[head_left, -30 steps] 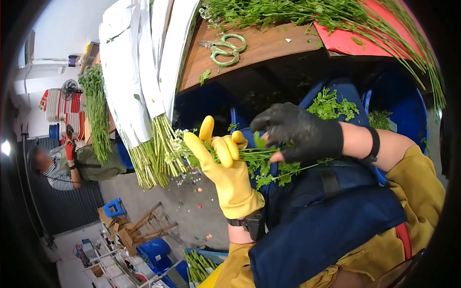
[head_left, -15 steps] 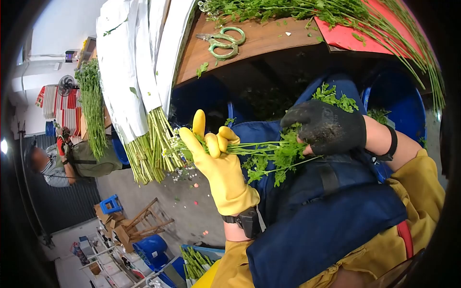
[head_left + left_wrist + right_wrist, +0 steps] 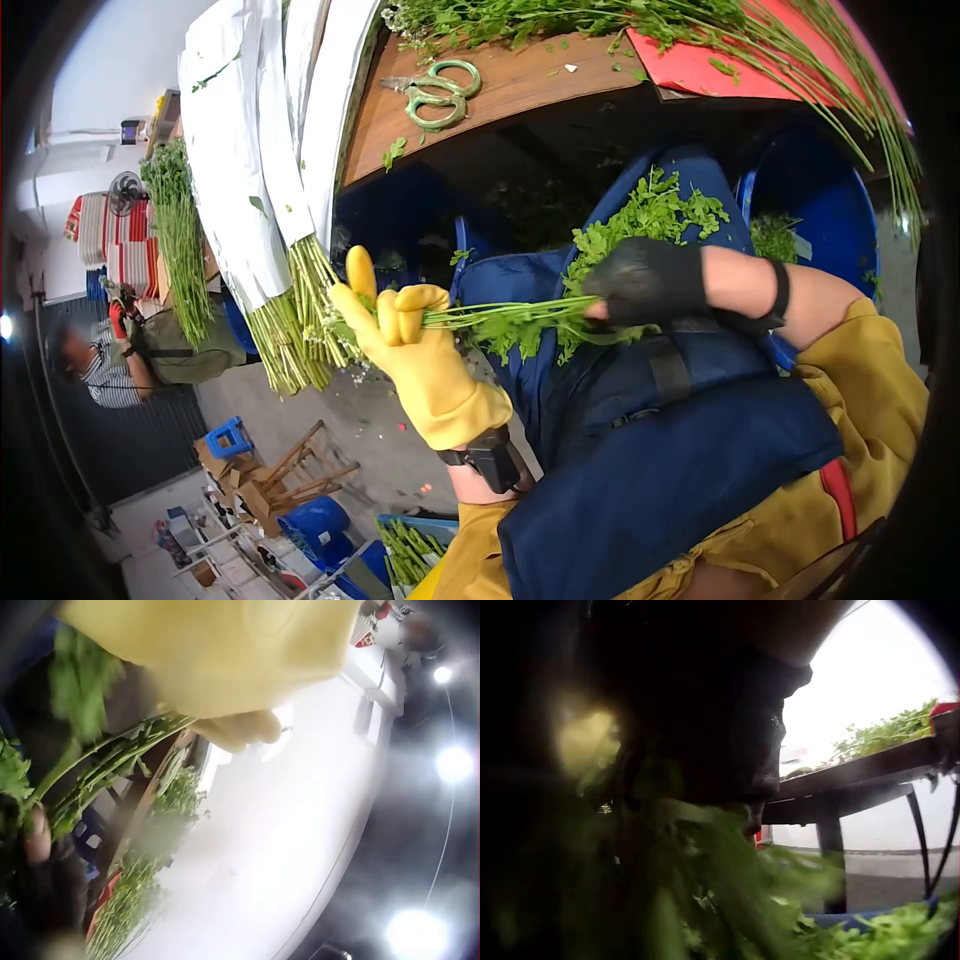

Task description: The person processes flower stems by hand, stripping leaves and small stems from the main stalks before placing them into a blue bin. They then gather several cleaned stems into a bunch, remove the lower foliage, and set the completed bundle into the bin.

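My left hand [image 3: 420, 365], in a yellow rubber glove, grips a small bunch of green leafy stems [image 3: 500, 313], with its index finger and thumb extended. Small white flowers show beyond that hand. On the right, my right hand [image 3: 650, 285] wears a black fingertip-less glove and pinches the stems at their leafy part, its bare thumb [image 3: 39, 836] showing in the left wrist view. Loose leaves [image 3: 650, 215] lie heaped on my lap just above the right hand. In the right wrist view, blurred leaves [image 3: 727, 877] hang under the dark glove.
Green-handled scissors [image 3: 440, 95] and leafy stems [image 3: 570, 20] lie on the wooden table [image 3: 530, 75]. Paper-wrapped bundles [image 3: 235, 160] stick out past its left edge. A blue bin [image 3: 830, 220] stands at right. Another person [image 3: 120, 350] works further off.
My right hand drew rightward along the stems, then came back onto them. The heap of leaves on my lap has grown. The left hand keeps its grip and appears slightly further left.
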Available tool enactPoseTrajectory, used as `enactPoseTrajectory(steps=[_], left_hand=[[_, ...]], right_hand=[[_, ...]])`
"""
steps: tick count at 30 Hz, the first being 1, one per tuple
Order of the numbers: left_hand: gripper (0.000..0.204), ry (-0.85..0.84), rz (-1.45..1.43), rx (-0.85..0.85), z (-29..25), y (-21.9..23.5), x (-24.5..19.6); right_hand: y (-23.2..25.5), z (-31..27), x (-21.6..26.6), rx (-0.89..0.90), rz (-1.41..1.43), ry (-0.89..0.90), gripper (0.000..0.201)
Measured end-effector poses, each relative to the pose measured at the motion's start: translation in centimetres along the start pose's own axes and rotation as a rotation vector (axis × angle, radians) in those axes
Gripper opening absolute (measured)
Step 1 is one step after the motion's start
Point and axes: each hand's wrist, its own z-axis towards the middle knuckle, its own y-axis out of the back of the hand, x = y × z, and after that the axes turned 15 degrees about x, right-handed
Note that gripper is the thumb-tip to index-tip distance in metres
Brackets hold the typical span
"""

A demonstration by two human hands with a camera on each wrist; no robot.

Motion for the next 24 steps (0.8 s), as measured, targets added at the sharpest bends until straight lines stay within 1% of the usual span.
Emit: enactPoseTrajectory(steps=[1,3,4,5,6,8,9,10,11,12,13,14,15,17,19,21,22,23,24], left_hand=[[0.074,-0.044,-0.22,0.011,0.3,1.7,0.3],[0.079,0.016,0.172,-0.088,0.3,2.5,-0.4],[0.079,0.018,0.134,-0.121,0.5,3.4,-0.1],[0.078,0.019,0.096,-0.154,0.7,4.3,0.2],[0.078,-0.002,0.023,-0.237,1.1,5.2,0.7],[0.071,-0.011,-0.106,-0.361,1.5,5.5,0.5],[0.065,-0.009,-0.165,-0.402,1.8,5.1,-0.3],[0.061,-0.02,-0.134,-0.374,1.8,5.0,-0.2],[0.058,-0.032,-0.103,-0.346,1.8,5.0,-0.2],[0.058,-0.049,0.016,-0.25,1.1,5.1,0.7],[0.057,-0.065,0.133,-0.15,0.6,4.7,1.4],[0.063,-0.056,-0.061,-0.09,0.7,4.1,1.6],[0.069,-0.037,-0.255,-0.042,0.8,3.6,1.7],[0.065,-0.025,-0.66,0.014,1.3,3.2,2.7],[0.053,0.033,-0.43,-0.096,1.0,1.1,2.3],[0.045,0.065,-0.149,-0.153,0.7,-1.3,1.7],[0.045,0.089,-0.174,-0.184,0.7,-2.1,0.8],[0.044,0.112,-0.198,-0.217,0.8,-2.8,-0.2],[0.044,0.135,-0.224,-0.25,0.8,-3.6,-1.1]], right_hand=[[-0.3,-1.9,-1.5,-0.002,-0.055,-0.045,0.032],[-1.4,-6.4,-4.6,-0.014,-0.155,-0.132,0.027],[-1.8,-8.8,-6.0,-0.024,-0.206,-0.171,0.024],[-2.3,-11.7,-7.6,0.043,-0.232,-0.219,0.023],[-2.8,-14.9,-9.3,0.111,-0.258,-0.267,0.023],[-3.6,-21.5,-11.8,0.227,-0.357,-0.614,0.03],[-4.1,-25.3,-12.7,0.313,-0.359,-0.781,0.033],[-4.3,-27.9,-12.9,0.398,-0.359,-0.945,0.037],[-4.3,-29.0,-12.3,0.308,-0.44,-0.937,0.037],[-4.5,-30.1,-11.4,0.224,-0.516,-0.925,0.037],[-3.9,-30.1,-10.1,0.137,-0.591,-0.915,0.038],[-2.9,-29.1,-9.9,-0.031,-0.45,-0.761,0.038],[-0.9,-25.9,-8.0,-0.198,-0.308,-0.607,0.038],[0.6,-19.4,-5.7,-0.445,-0.016,-0.411,0.034],[0.6,-13.3,-4.8,-0.478,0.091,-0.172,0.031],[-0.5,-7.9,-4.7,-0.311,0.381,-0.179,0.036],[-0.2,-5.5,-3.0,-0.186,0.528,-0.229,0.041],[-0.4,-3.4,-2.3,-0.107,0.63,-0.24,0.045],[-1.6,-1.5,-2.9,-0.109,0.472,-0.209,0.045]])
